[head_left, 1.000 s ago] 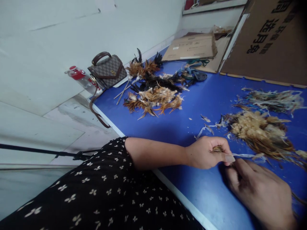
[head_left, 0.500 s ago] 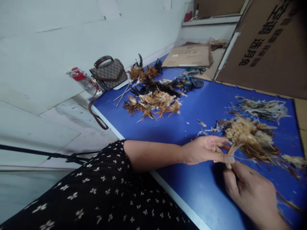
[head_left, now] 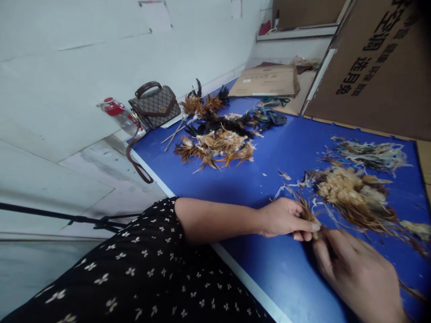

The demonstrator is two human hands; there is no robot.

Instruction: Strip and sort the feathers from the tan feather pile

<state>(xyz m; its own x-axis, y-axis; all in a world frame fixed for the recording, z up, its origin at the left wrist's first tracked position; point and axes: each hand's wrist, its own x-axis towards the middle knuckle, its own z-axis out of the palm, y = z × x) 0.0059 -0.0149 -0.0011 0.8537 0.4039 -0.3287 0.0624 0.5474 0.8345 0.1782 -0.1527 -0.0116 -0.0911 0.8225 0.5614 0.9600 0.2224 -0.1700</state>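
From the head camera, the left hand pinches a small feather tuft low over the table, the tuft's long axis slanting away and leftward from the fingertips. The right hand meets the tuft's near end, but I cannot tell whether it grips.

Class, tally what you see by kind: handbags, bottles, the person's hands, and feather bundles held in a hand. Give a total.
Handbag: 1
Bottle: 1
Hands: 2, left hand and right hand
Feather bundle pinched in the left hand: 1
Total: 5
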